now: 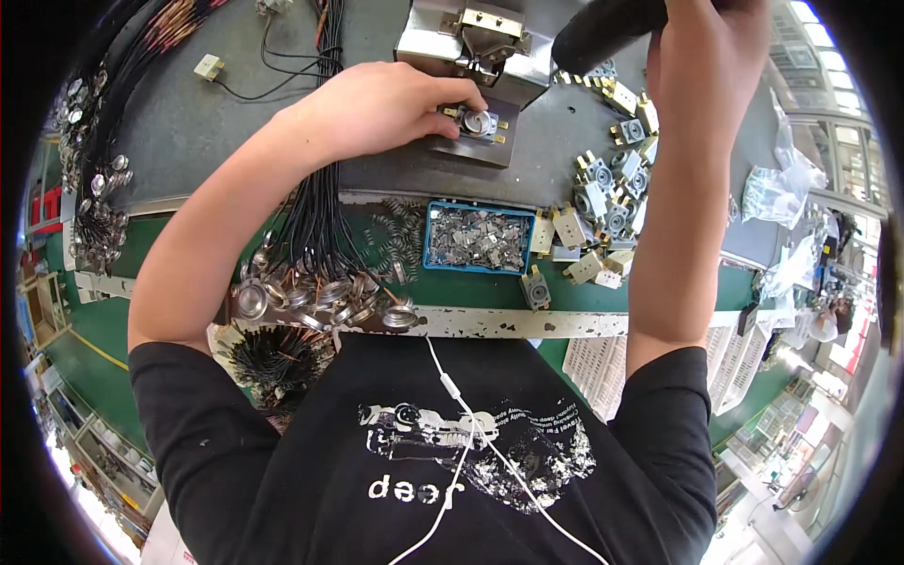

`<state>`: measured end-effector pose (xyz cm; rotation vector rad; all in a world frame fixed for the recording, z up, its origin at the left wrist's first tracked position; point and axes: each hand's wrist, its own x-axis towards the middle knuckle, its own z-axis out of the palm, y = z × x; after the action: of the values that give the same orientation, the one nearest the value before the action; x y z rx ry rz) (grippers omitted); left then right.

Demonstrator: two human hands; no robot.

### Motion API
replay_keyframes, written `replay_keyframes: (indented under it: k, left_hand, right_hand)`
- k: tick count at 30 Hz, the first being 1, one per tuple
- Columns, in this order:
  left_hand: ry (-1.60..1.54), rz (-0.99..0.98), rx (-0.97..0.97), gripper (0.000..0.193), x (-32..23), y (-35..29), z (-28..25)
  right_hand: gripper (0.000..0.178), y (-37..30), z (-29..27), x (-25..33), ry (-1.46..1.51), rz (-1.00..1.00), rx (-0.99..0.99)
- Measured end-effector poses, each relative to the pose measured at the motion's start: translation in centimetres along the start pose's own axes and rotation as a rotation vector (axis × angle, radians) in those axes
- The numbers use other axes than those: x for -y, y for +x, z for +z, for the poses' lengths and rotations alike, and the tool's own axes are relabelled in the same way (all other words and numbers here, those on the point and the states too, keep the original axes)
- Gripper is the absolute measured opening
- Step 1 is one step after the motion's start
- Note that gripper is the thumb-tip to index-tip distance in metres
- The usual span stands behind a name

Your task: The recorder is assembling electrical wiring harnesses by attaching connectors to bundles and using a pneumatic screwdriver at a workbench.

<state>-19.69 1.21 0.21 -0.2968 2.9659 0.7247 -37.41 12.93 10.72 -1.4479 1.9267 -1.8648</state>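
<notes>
Keep the socket (480,123) seated flat on the plate (490,158), just in front of the press (485,19), with fingertips (476,98) clear of any moving part. Steady lightly by the left side: pinched in the left grip (400,108), with elbow flared wide. Up at the black lever (603,33) with the right grip (708,38), arm outstretched; cannot tell if clenched, with fingers cropped.
</notes>
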Motion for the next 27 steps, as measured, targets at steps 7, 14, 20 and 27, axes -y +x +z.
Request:
replay_keyframes:
  k: [7,14,20,27]
  left_hand:
    - [0.010,0.018,-0.008,0.032,0.2,0.0,0.2]
    - [0.016,-0.021,0.016,0.033,0.2,-0.5,0.5]
    - [-0.011,-0.021,0.017,0.035,-0.1,0.0,0.4]
    - [-0.004,-0.078,0.078,0.034,-0.3,0.0,0.1]
  right_hand:
    - [0.033,-0.9,-3.0,-0.9,-0.002,-0.444,-0.387]
    - [0.015,-0.8,4.1,2.1,0.338,-0.333,-0.212]
    - [0.016,-0.1,5.3,-0.1,1.566,0.030,0.044]
    - [0.013,-0.4,5.0,-0.7,0.447,-0.192,-0.188]
